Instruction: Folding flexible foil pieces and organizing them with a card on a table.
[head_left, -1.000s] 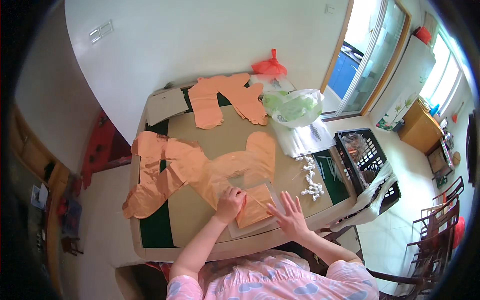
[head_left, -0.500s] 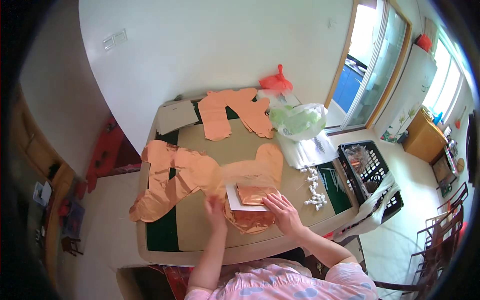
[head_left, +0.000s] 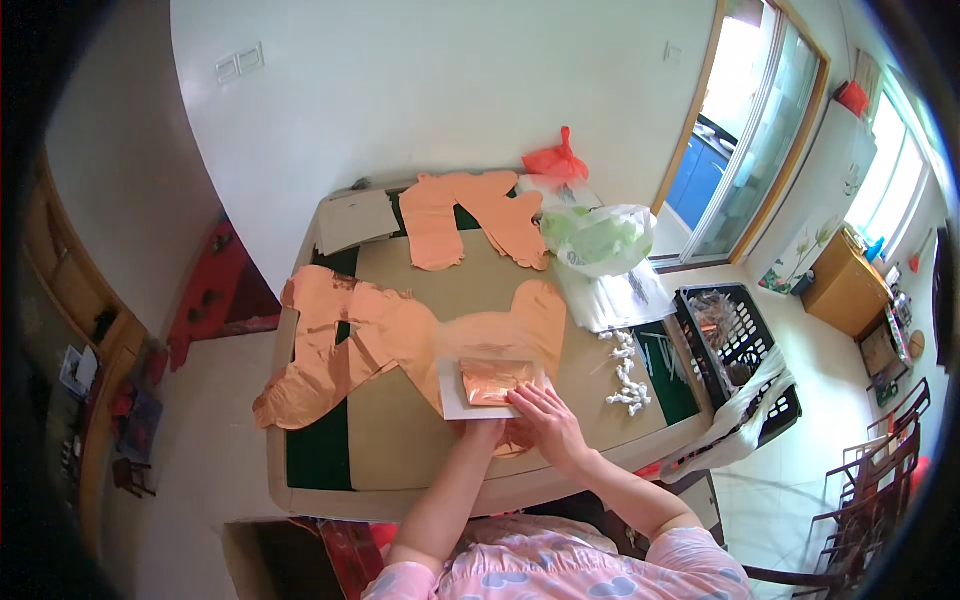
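Observation:
A folded copper-coloured foil packet (head_left: pixel 492 382) lies on a white card (head_left: pixel 452 397), with what looks like clear plastic film (head_left: pixel 480 342) extending past the card's far edge. My right hand (head_left: pixel 550 425) rests on the packet's near right corner, fingers stretched out. At the card's near edge is my left hand (head_left: pixel 482 430), its fingers hidden beneath the card. Under all this spreads a large flat copper foil balloon (head_left: pixel 385 325), reaching left across the table. Farther back lies another flat foil balloon (head_left: pixel 435 225).
White tied pieces (head_left: pixel 625 375) lie on the table's right side, near clear plastic bags (head_left: pixel 620 300) and a pale green-and-white bag (head_left: pixel 600 240). A black crate (head_left: pixel 740 310) stands off the right edge. Grey sheets (head_left: pixel 355 222) and a red bag (head_left: pixel 557 160) sit at the back.
My left hand has moved right, from beside the card to under its near edge. The card and foil packet have shifted slightly left, and my right hand has moved left with them.

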